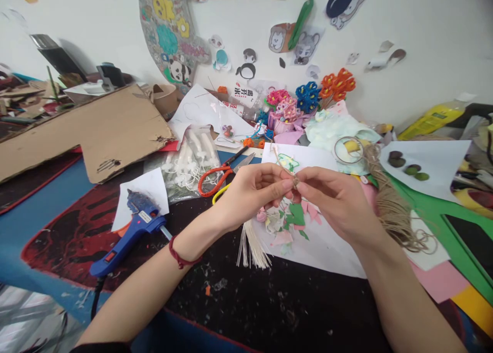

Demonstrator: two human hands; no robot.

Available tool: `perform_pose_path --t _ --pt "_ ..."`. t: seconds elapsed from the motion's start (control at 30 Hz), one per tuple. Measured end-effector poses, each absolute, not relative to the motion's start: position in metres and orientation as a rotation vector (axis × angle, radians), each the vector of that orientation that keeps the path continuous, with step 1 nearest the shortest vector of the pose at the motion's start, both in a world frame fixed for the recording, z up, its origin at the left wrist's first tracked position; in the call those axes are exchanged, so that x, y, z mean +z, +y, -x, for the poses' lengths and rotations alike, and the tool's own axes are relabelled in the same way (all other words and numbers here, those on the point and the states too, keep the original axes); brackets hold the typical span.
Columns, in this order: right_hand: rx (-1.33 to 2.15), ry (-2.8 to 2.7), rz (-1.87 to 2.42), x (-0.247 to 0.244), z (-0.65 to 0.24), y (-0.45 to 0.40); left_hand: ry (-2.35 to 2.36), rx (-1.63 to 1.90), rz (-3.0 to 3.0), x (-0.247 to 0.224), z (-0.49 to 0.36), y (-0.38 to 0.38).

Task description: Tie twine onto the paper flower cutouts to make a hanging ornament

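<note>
My left hand (262, 188) and my right hand (335, 199) meet over a white sheet of paper (327, 255), both with fingers pinched. Between the fingertips they hold a short piece of brown twine (296, 180); one thin end sticks up toward the back left. How it is looped or knotted is too small to make out. Under the hands lie green and pink scraps (296, 214) on the paper. A cream tassel (252, 245) hangs or lies just below my left hand; I cannot tell what it is fastened to.
Left of my left wrist, a blue glue gun (134, 235) rests on a paper piece. Behind are red-handled scissors (215, 181), a bag of white tassels (192, 158) and cardboard (88, 127). A twine hank (389, 204), tape roll (348, 150) and phone (470, 240) lie right.
</note>
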State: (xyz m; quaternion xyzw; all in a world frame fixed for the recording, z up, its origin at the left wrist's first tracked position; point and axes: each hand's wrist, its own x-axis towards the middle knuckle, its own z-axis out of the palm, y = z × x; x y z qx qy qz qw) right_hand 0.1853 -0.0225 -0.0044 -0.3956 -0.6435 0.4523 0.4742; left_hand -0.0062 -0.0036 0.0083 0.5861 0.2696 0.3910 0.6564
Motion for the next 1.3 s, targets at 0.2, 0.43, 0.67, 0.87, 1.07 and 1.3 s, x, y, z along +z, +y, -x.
perform_pose_path --t 0.2,0.43,0.67,0.87,1.07,1.3 --pt "1.131 -1.564 0.966 -0.004 -0.185 -0.023 0.600 0.860 -1.338 0.010 0.007 -0.004" --pt "0.779 -1.551 1.063 -0.007 -0.173 -0.028 0.654 0.890 -1.336 0.010 0.005 -0.005" --pt "-0.049 -1.671 1.045 -0.009 -0.162 -0.036 0.660 0.924 -1.290 0.009 0.002 -0.006" --pt "-0.333 -1.742 0.963 -0.011 -0.159 -0.037 0.683 0.928 -1.298 0.006 0.000 -0.006" --pt "-0.295 -1.766 0.932 -0.012 -0.161 -0.035 0.689 0.994 -1.284 0.004 -0.002 -0.004" --pt "-0.266 -1.768 0.942 -0.013 -0.162 -0.033 0.689 1.059 -1.334 0.003 -0.004 -0.005"
